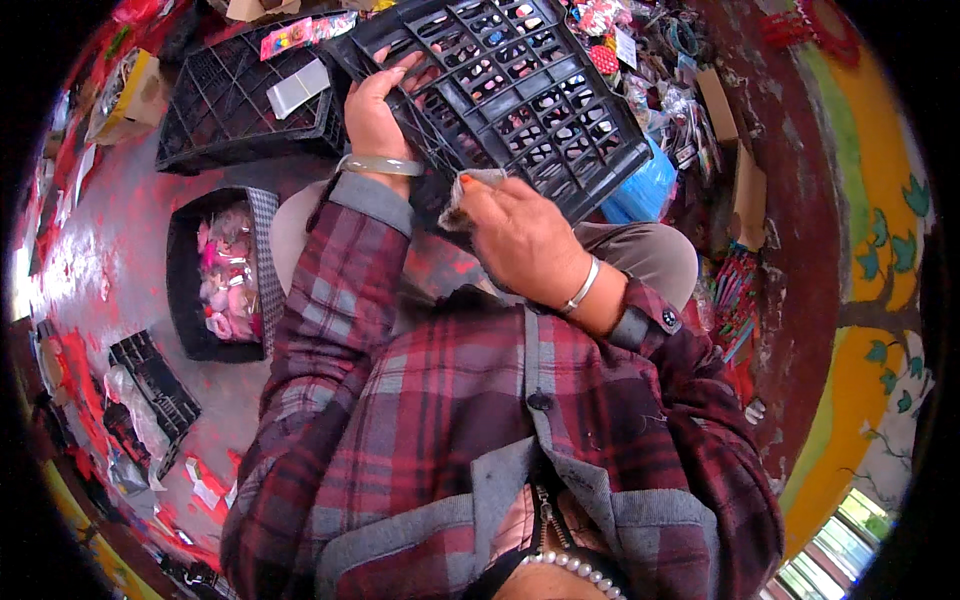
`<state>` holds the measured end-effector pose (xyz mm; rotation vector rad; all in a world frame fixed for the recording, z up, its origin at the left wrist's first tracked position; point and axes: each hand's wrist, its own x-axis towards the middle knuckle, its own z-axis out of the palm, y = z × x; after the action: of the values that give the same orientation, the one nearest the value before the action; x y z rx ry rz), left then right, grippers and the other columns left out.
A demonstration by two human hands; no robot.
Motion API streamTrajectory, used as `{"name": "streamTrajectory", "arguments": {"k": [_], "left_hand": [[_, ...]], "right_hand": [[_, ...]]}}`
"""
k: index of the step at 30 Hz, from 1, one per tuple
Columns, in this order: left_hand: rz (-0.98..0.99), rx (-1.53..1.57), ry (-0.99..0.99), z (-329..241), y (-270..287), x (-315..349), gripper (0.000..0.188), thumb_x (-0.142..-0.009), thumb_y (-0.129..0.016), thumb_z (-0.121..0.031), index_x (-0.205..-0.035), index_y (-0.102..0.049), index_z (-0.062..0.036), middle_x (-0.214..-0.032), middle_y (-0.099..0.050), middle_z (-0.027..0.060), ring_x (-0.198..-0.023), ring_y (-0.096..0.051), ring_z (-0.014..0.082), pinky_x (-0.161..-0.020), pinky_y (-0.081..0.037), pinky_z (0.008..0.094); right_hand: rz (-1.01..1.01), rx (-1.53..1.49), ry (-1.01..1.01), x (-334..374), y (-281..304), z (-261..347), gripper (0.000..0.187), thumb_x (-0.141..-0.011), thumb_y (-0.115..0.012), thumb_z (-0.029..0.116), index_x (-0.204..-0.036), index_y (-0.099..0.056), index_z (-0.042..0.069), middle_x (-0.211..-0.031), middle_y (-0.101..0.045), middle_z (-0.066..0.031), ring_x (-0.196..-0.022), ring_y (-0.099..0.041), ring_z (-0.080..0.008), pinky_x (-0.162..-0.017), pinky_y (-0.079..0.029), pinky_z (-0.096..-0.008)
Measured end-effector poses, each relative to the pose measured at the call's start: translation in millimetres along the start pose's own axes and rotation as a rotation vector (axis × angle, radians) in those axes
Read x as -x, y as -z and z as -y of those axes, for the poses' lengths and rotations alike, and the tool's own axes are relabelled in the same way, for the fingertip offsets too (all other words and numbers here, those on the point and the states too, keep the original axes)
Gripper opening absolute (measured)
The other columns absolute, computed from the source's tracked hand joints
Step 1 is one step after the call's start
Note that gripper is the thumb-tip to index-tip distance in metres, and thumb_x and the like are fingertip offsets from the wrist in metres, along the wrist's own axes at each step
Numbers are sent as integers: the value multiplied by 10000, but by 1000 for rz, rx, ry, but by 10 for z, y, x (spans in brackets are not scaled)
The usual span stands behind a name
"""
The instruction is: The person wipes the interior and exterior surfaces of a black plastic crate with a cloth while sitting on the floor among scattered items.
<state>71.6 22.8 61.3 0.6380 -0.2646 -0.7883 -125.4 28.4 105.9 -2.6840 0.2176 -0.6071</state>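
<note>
A black plastic crate [540, 90] with a lattice base is tilted up in front of me, its grid side toward me. My left hand [380, 115] grips its left side, with fingers over the lattice. At the crate's near corner my right hand [525, 235] is closed on a crumpled greyish cloth [462, 203], pressed against the rim. Small items show through the grid openings, too small to name. The far side of the crate runs out of the picture.
A second black crate [215, 110] stands at the left, with a white card pack [298, 88] on it. A dark fabric box [185, 290] holds pink items. Heaped small goods and a blue plastic bag [640, 190] lie at the right, beside open cardboard boxes [745, 200].
</note>
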Motion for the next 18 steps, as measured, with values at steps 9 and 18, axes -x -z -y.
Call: {"name": "streamTrajectory", "arguments": {"k": [9,18], "left_hand": [[-22,22,9,-3,-11,-2,430,-789,-408,-41,-1213,-392,27,-1084,-565,271,-951,-601,348,-824,-501,423],[-37,-16,42,-63,-115,66,449,-785,-419,-38,-1225,-391,42,-1079,-565,277,-920,-607,347,-808,-511,422]], "right_hand": [[9,13,49,3,24,6,241,-676,-554,5,-914,-520,12,-945,-564,-126,-833,-550,-275,-767,-455,-340],[-1,-222,-249,-106,-29,-46,180,-714,-571,79,-885,-527,47,-860,-557,-145,-787,-586,-327,-663,-478,-394]]}}
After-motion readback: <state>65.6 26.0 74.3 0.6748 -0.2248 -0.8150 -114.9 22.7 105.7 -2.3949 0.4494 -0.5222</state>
